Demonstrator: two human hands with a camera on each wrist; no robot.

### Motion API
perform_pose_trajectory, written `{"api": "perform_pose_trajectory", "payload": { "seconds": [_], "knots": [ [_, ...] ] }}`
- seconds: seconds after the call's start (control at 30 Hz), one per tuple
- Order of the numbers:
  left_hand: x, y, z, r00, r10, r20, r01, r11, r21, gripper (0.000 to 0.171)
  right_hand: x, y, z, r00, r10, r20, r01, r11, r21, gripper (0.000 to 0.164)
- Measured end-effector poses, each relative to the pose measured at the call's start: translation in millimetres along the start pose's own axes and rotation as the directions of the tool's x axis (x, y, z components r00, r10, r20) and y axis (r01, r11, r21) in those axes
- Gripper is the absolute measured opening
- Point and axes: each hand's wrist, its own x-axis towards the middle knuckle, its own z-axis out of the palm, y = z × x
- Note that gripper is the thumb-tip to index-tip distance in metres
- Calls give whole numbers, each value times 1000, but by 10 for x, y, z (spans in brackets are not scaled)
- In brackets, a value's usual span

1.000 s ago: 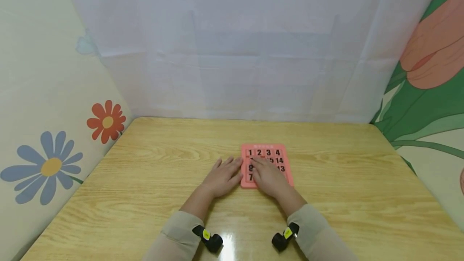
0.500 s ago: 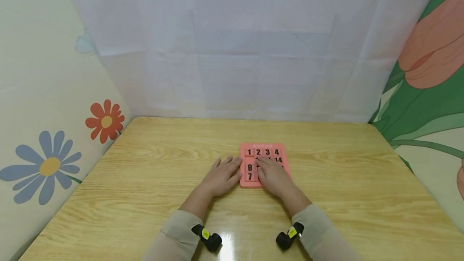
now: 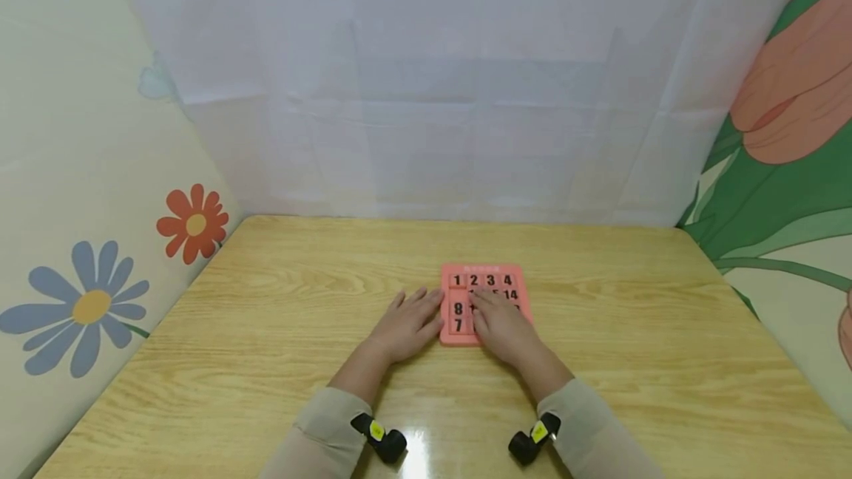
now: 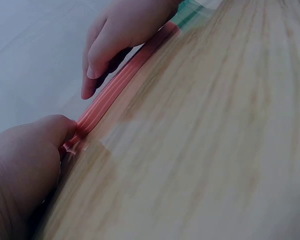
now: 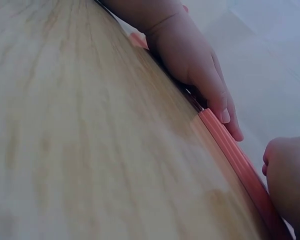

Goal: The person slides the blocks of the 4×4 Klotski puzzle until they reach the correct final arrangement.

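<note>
A pink number slide puzzle (image 3: 482, 269) lies flat on the wooden table, its tiles bearing black numbers. 1, 2, 3 and 4 fill the top row; a gap shows below the 1, with 8 and 7 under it. My left hand (image 3: 407, 327) lies on the table, fingers extended against the puzzle's left edge; in the left wrist view its thumb touches the pink side (image 4: 110, 95). Over the puzzle's lower right lies my right hand (image 3: 504, 324), its fingertips on second-row tiles just right of the gap. It hides several tiles.
The wooden table (image 3: 266, 265) extends on both sides of the puzzle. A white sheet (image 3: 426, 131) hangs behind it, and flowered panels (image 3: 40, 191) stand at the sides. Black wrist cameras (image 3: 391, 446) sit on both sleeves.
My right hand has shifted slightly right, sliding a second-row tile right, and a gap now shows at that row's left end. The left hand stays at the puzzle's edge.
</note>
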Motion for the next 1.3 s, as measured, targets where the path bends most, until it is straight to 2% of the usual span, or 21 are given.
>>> {"api": "perform_pose_trajectory", "payload": {
  "seconds": [0.3,0.5,0.67,1.07,1.3],
  "knots": [
    [3,3,8,1000,-5,0,5,1000,-1,56,-124,-86,15,998,-46,36,45,999,10,46],
    [-8,12,6,1000,-9,0,9,1000,-5,56,-196,-136,43,993,-117,32,117,993,-3,45],
    [-6,17,6,1000,-9,-3,9,1000,-9,55,-215,-150,59,989,-144,27,145,989,-31,44],
    [-6,14,-4,1000,-11,-7,11,1000,-14,55,-178,-159,57,989,-147,21,147,989,-17,42],
    [3,5,11,1000,-5,-10,4,1000,-9,55,-118,-170,58,994,-110,13,110,994,0,43]
  ]
}}
